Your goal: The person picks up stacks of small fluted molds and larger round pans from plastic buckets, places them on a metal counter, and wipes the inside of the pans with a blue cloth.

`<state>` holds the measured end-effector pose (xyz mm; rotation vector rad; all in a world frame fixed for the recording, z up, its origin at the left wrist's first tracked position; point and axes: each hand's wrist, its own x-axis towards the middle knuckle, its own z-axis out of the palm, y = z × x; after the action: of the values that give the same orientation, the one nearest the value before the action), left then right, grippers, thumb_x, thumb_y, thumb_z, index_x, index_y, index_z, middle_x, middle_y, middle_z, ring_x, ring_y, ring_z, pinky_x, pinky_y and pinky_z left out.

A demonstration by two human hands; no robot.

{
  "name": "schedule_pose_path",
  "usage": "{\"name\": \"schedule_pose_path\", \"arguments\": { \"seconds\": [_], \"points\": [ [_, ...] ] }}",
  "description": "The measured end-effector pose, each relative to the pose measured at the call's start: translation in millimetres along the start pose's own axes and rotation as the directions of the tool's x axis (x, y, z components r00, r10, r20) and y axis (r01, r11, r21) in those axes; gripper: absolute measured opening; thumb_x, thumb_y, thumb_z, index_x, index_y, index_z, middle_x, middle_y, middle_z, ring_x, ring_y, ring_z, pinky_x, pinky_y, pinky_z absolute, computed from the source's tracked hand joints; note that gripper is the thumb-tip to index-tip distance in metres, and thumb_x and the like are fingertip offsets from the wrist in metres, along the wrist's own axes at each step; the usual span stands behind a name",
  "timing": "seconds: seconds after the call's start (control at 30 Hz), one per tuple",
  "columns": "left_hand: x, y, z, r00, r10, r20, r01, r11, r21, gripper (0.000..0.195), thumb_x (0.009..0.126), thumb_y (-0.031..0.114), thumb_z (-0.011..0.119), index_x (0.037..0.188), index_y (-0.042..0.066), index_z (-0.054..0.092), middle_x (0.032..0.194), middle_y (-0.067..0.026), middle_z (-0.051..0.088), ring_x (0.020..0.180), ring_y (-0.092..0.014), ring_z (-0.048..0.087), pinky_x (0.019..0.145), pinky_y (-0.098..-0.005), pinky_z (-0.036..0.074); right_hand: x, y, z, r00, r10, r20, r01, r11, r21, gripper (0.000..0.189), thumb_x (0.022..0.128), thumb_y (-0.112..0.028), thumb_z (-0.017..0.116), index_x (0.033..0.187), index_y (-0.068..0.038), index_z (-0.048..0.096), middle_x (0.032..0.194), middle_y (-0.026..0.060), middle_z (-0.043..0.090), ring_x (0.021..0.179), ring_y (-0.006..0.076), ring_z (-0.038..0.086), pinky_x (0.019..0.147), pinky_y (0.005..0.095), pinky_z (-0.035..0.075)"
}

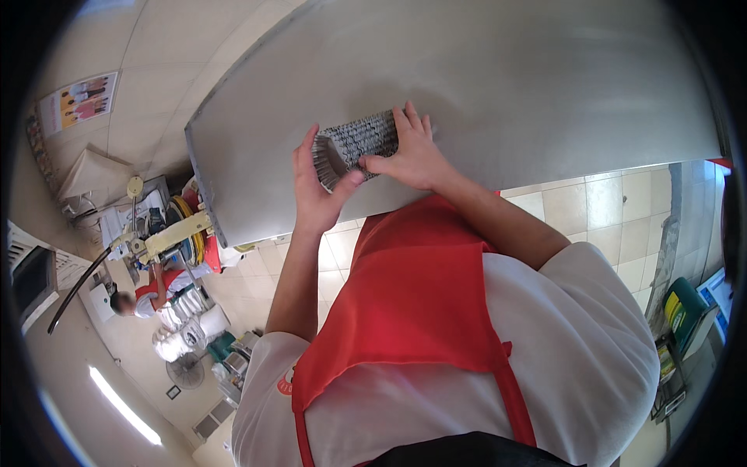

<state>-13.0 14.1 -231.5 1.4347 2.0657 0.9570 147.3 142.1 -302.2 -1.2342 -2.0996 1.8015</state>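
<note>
A nested stack of fluted baking cups (366, 138), greyish with wavy rims, lies on its side between my two hands, over the near part of a stainless steel table (543, 87). My left hand (318, 181) cups the left end, where the hollow inside of the end cup shows. Its thumb and fingers sit on either side of that opening. From the other end, my right hand (415, 149) grips the stack, thumb along the near side and fingers over the far right edge. Whether the stack rests on the tabletop or is held just above it, I cannot tell.
At the left, a cream-coloured machine with an arm (175, 230) stands past the table's corner. Beyond it, a person in a red apron (157, 292) works near white wrapped bundles (192, 333) and a fan (185, 370). A green container (686, 315) stands at the right.
</note>
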Motion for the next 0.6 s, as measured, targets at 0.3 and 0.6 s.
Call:
{"name": "schedule_pose_path", "arguments": {
  "seconds": [0.3,0.6],
  "points": [
    [-3,8,12,0.986,-0.163,-0.029,0.163,0.987,-0.010,0.103,0.071,0.017,0.094,0.154,0.005,0.034,0.133,-0.0172,0.045,0.119,-0.029,0.057,0.100,-0.0428,0.052,2,5,-6,0.998,-0.052,0.046,0.050,0.998,0.034,0.135,0.066,-0.067,0.080,0.156,0.014,0.020,0.164,0.0389,0.010,0.149,0.0636,0.004,0.124,0.0581,0.017],
    [4,29,21,0.980,-0.198,-0.029,0.198,0.980,0.008,0.100,0.072,0.017,0.094,0.153,0.006,0.035,0.133,-0.0176,0.044,0.118,-0.030,0.058,0.100,-0.0422,0.053,0,5,-23,0.993,-0.058,0.103,0.044,0.991,0.126,0.135,0.067,-0.066,0.080,0.157,0.014,0.018,0.165,0.0373,0.008,0.150,0.0620,0.003,0.124,0.0568,0.018]
  ]
}}
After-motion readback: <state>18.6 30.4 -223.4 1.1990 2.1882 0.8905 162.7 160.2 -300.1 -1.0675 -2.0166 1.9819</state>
